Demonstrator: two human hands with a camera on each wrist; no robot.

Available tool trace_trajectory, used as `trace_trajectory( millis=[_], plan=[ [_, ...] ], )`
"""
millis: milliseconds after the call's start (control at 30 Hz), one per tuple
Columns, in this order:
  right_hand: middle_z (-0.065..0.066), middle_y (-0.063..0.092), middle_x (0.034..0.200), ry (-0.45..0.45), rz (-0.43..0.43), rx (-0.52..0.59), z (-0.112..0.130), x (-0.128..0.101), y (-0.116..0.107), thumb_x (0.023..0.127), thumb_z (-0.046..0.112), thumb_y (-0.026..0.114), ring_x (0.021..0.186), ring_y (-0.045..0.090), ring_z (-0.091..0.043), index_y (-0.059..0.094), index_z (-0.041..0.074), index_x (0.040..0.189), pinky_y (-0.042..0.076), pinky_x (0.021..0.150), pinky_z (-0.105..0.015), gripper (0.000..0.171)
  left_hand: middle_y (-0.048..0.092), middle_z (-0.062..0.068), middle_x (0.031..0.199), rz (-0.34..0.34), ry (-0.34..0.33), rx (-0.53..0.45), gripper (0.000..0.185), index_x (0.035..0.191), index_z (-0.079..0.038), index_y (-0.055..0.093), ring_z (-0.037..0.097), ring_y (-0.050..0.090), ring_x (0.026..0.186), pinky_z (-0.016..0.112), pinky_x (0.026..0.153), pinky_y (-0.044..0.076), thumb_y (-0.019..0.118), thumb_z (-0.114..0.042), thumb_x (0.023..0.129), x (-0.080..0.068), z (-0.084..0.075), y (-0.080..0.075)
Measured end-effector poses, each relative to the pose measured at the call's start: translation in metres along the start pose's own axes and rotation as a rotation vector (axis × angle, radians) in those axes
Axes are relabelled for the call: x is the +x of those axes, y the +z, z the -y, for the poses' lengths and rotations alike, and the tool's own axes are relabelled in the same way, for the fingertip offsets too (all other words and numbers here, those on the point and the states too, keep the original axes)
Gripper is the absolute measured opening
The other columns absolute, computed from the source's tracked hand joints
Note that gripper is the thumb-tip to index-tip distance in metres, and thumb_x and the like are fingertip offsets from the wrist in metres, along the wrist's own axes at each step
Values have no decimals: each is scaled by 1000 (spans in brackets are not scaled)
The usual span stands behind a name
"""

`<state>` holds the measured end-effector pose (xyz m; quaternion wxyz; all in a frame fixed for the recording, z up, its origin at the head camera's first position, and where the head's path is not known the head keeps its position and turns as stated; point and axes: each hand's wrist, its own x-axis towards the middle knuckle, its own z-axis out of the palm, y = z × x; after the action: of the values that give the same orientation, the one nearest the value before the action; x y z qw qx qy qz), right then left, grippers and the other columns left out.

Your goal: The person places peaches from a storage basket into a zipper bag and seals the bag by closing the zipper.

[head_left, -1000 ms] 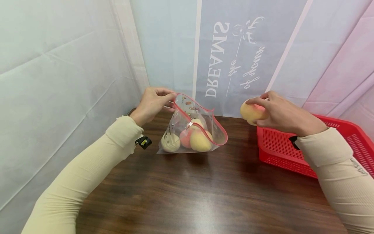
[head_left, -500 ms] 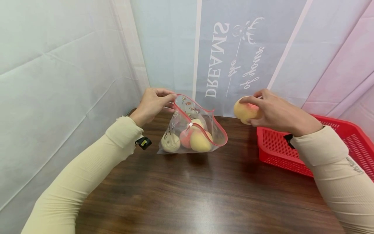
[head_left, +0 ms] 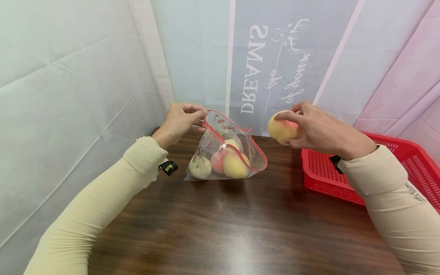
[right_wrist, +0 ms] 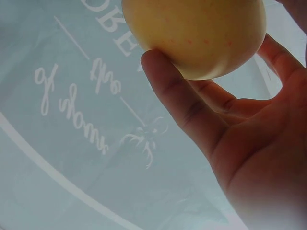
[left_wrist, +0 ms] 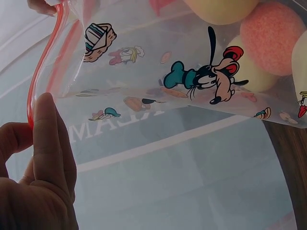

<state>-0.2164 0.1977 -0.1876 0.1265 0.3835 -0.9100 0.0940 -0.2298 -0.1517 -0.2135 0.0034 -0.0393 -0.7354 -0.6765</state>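
Observation:
My left hand [head_left: 180, 122] pinches the upper left corner of a clear zip bag [head_left: 220, 130] with a red zip edge and cartoon prints. The bag's mouth gapes toward the right, and its white slider [head_left: 224, 146] shows on the near edge. Several round fruits lie inside, among them a yellow one [head_left: 236, 167] and a pinkish-red one [left_wrist: 274, 38]. Right of the bag, my right hand [head_left: 317, 130] grips a yellow peach [head_left: 282, 128] with a pink blush, held up above the table. In the right wrist view the peach [right_wrist: 201, 33] sits between thumb and fingers.
A red perforated plastic basket [head_left: 330, 187] stands on the right, partly under my right forearm. Both it and the bag rest on a dark wood-grain table [head_left: 220, 225]. Printed cloth [head_left: 199, 57] hangs behind the table, and pale cloth [head_left: 68, 95] covers the left side.
My right hand has carried the peach leftward and slightly up, away from the basket and nearer the bag's mouth. The left hand and the bag have stayed in place.

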Motion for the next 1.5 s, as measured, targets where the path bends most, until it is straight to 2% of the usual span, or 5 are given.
trace_trajectory(
  millis=[267,800,1067,1233,1500],
  plan=[
    [-19,54,117,-17,3,1,10,1,-4,75,5,79,79,56,-26,63,17,129,53,65,-41,57,68,12,91,1,14,8,20,109,9,69,17,70,71,44,78,64,66,-4,94,1,1,1],
    [-18,56,117,-103,-51,10,25,9,-6,73,5,81,91,55,-30,65,17,127,55,66,-42,57,68,12,91,10,12,3,20,108,9,69,18,69,70,38,72,65,67,-4,94,-1,-1,2],
    [-17,55,115,-147,-53,2,34,11,-8,73,1,79,90,51,-27,64,18,126,52,64,-37,58,68,11,89,7,20,-7,20,108,11,69,17,69,68,35,68,65,67,-3,93,-1,1,3],
    [-19,56,112,-205,-81,11,40,13,-7,71,-1,79,91,51,-30,64,17,125,52,65,-38,59,68,11,89,8,27,1,19,108,10,69,17,69,69,39,71,65,66,-3,94,-2,1,4],
    [-19,57,111,-265,-125,31,49,15,-3,70,0,78,87,54,-28,66,17,122,53,62,-37,57,68,11,92,24,28,13,22,111,10,68,16,69,70,33,68,65,67,-5,94,-4,1,4]
  ],
)
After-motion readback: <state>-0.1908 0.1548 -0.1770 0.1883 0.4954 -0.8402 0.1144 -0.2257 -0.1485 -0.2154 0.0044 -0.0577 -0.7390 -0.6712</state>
